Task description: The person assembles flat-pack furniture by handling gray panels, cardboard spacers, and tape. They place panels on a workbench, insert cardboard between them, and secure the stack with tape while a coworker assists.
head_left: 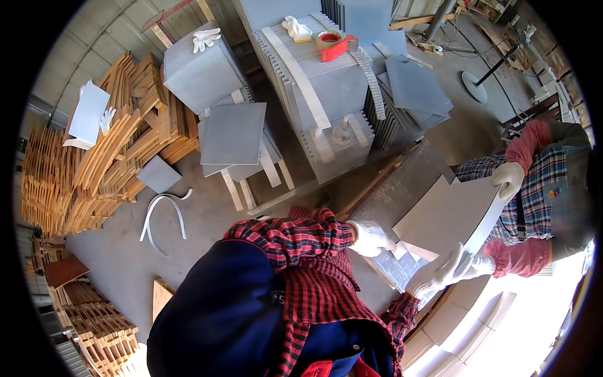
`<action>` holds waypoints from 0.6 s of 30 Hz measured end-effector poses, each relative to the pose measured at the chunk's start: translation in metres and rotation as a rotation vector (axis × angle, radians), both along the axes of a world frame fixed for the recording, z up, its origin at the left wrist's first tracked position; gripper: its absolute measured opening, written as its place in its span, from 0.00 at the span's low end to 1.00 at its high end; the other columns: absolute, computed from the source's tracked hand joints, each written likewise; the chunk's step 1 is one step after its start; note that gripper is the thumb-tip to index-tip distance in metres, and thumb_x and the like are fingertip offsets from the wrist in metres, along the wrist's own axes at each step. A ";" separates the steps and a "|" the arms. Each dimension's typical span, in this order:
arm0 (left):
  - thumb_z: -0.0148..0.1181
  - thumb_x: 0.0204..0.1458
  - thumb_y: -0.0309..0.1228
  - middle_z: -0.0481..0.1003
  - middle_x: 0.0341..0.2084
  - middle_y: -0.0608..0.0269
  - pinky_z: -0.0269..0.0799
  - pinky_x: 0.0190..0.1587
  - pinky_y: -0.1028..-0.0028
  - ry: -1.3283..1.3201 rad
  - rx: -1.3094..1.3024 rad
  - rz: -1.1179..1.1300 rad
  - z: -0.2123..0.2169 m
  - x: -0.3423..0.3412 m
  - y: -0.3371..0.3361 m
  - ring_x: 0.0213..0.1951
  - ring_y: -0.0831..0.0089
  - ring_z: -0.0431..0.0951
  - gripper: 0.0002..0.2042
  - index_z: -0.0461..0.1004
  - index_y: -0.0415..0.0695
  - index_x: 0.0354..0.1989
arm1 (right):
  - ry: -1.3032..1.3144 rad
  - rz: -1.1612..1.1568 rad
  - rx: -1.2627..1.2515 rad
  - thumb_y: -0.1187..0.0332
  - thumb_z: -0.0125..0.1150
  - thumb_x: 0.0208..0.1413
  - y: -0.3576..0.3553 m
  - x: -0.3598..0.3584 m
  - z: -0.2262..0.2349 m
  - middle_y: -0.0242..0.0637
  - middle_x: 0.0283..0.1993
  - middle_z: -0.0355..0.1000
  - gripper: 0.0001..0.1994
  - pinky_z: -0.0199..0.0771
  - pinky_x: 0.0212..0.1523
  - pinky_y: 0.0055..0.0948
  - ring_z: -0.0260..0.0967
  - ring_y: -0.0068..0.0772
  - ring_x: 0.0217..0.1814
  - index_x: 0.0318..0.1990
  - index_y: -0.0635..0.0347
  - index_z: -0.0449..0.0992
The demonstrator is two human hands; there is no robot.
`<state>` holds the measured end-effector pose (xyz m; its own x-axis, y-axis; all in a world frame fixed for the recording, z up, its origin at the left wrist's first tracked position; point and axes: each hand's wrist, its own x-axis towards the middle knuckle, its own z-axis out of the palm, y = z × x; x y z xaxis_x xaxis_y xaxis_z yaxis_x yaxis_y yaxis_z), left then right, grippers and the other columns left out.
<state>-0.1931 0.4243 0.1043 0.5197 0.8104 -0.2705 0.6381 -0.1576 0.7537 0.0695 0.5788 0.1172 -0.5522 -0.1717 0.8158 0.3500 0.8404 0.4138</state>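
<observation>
A pale cardboard box (440, 210) with flaps folded out lies on a worktable between me and a co-worker. My left hand (372, 239), in a white glove, has its fingers closed at the small flap on the box's near end. Gloved too, my right hand (434, 273) lies along the box's lower side with its fingers stretched out. The co-worker's gloved hands are at the box's far end: one hand (509, 179) grips the upper corner, and the other hand (475, 267) is right beside my right fingers.
Stacked grey panels (336, 94) stand beyond the table, with a red tape dispenser (339, 48) and white gloves (296, 29) on top. Wooden pallets (119, 125) are piled at the left. A white strap (166, 200) lies on the floor. Pale cartons (447, 319) stand at the lower right.
</observation>
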 end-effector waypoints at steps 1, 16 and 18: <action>0.53 0.52 0.28 0.79 0.52 0.53 0.72 0.57 0.57 0.015 -0.044 0.020 -0.012 -0.014 -0.020 0.54 0.53 0.78 0.24 0.73 0.50 0.61 | -0.132 0.225 0.240 0.43 0.37 0.69 0.024 0.003 0.015 0.58 0.59 0.65 0.33 0.71 0.62 0.54 0.67 0.49 0.61 0.58 0.68 0.70; 0.53 0.51 0.30 0.81 0.40 0.50 0.74 0.46 0.53 0.081 -0.037 0.127 -0.039 -0.063 -0.108 0.41 0.49 0.80 0.22 0.75 0.54 0.57 | -0.148 0.195 0.125 0.37 0.24 0.66 0.009 0.010 -0.016 0.67 0.64 0.62 0.39 0.58 0.70 0.68 0.62 0.67 0.68 0.76 0.51 0.45; 0.53 0.52 0.31 0.81 0.41 0.50 0.74 0.48 0.54 0.051 -0.003 0.143 -0.049 -0.082 -0.113 0.43 0.49 0.80 0.22 0.75 0.53 0.57 | -0.103 0.303 0.107 0.40 0.27 0.66 -0.002 -0.015 0.009 0.65 0.65 0.63 0.36 0.60 0.70 0.67 0.65 0.64 0.67 0.74 0.53 0.53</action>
